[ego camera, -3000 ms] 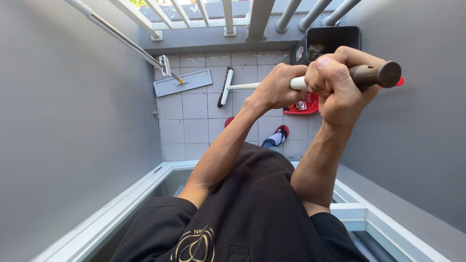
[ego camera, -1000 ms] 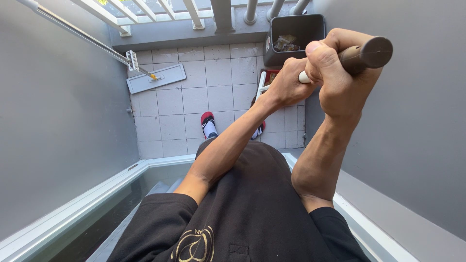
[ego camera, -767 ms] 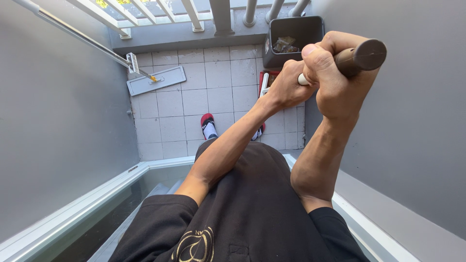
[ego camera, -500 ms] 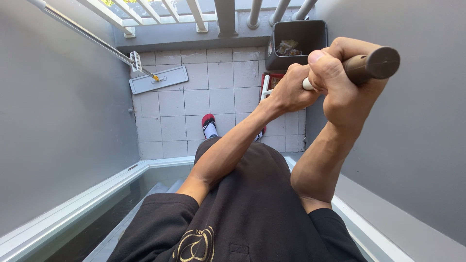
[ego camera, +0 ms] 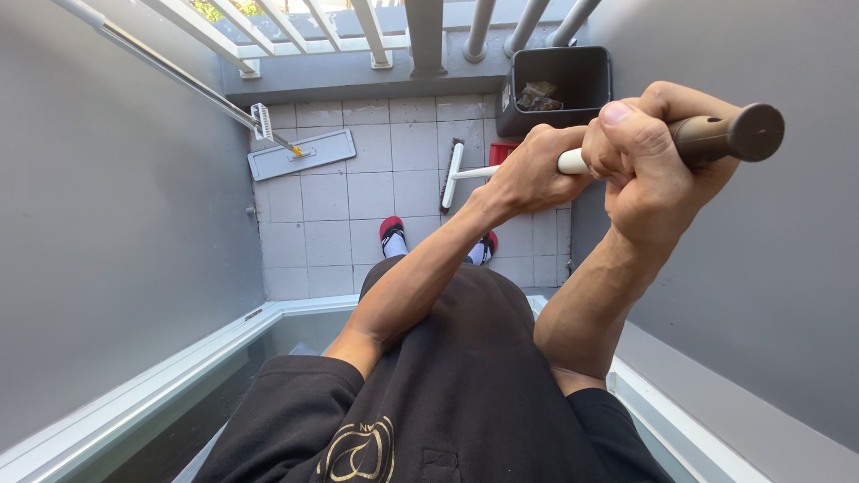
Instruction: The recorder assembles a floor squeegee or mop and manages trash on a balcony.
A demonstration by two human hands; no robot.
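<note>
Both my hands grip a long broom (ego camera: 452, 174) with a white shaft and a brown handle end. My right hand (ego camera: 658, 161) is closed around the brown grip near the top. Lower on the white shaft, my left hand (ego camera: 537, 170) is wrapped tight. The white broom head rests on the pale tiled floor (ego camera: 327, 228), just left of a red dustpan (ego camera: 501, 152). My feet in red slippers (ego camera: 392, 234) stand on the tiles behind the broom head.
A dark bin (ego camera: 555, 89) with debris sits at the far right corner. A flat grey mop (ego camera: 301, 154) with a long pole leans from the left wall. Grey walls close both sides, a white railing (ego camera: 376, 36) at the far end, a window frame (ego camera: 170, 380) behind me.
The broom head has come into view on the tiles, swung left away from the bin. My hands stay clenched on the handle, and the view has shifted slightly.
</note>
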